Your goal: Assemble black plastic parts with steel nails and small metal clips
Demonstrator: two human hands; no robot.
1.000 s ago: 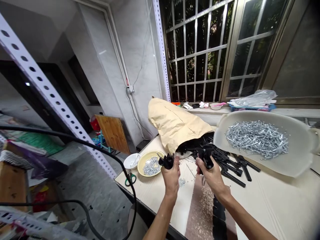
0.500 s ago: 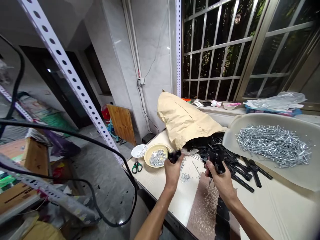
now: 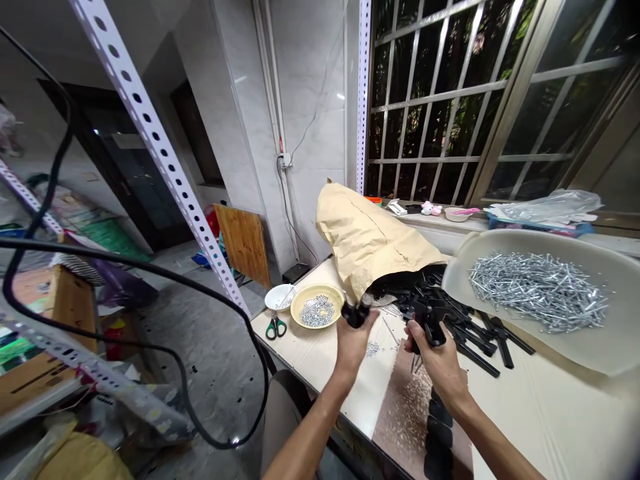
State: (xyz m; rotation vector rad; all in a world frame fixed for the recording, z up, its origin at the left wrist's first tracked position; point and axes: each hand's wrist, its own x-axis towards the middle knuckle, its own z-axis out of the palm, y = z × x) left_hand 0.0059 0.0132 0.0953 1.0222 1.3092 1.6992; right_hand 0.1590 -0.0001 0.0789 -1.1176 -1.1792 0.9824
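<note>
**Both Hands Loaded: One Black Part in Each**

The left grip is closed around a black part, which protrudes above the thumb and fingers; its full shape is hidden by the hand. The right grip is clamped on a second black part, held between thumb and fingers and projecting on the far side of the hand. The two held parts are apart, both above the counter.

Just beyond the right grip, a pile of black pieces spreads from the mouth of a paper sack. A yellow dish of small metal pieces stands near the left grip, with green-handled scissors beside it. Below the right grip lies a brownish mat.
</note>
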